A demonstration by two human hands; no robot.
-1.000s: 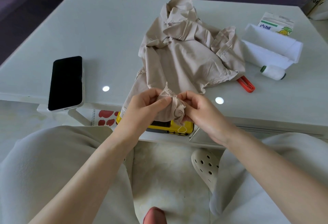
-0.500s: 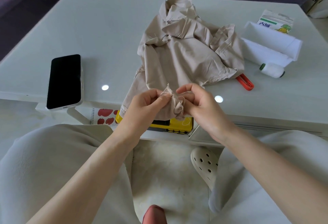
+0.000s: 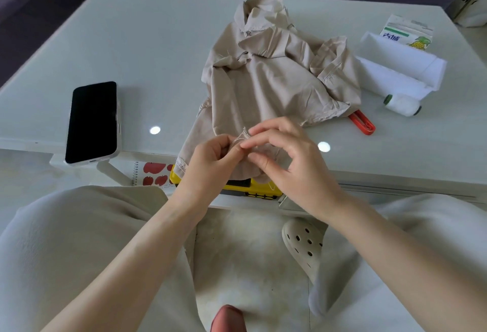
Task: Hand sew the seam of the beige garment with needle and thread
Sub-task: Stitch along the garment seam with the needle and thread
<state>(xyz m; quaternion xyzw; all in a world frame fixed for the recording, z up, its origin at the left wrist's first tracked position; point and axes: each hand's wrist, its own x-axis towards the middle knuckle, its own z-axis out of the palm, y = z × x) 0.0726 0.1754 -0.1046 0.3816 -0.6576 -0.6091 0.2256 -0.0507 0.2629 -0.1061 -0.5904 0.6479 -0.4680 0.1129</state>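
- Beige garment (image 3: pixel 276 81) lies crumpled on the pale counter (image 3: pixel 131 42), and its near corner hangs over the front edge, where both hands meet.
- The left hand (image 3: pixel 210 163) pinches a small raised fold of that corner between thumb and forefinger, with the other fingers curled beneath.
- The right hand (image 3: pixel 292 163) pinches the same fold from the other side with thumb and forefinger tips, its remaining fingers loosely spread. No needle can be made out between them.
- A black phone (image 3: pixel 92 121) lies left of the garment. A white thread spool (image 3: pixel 402 104) and a red handle (image 3: pixel 362 122), partly under the cloth, lie to its right.
- A yellow box (image 3: pixel 263 190) sits below the counter's edge, behind the hands.
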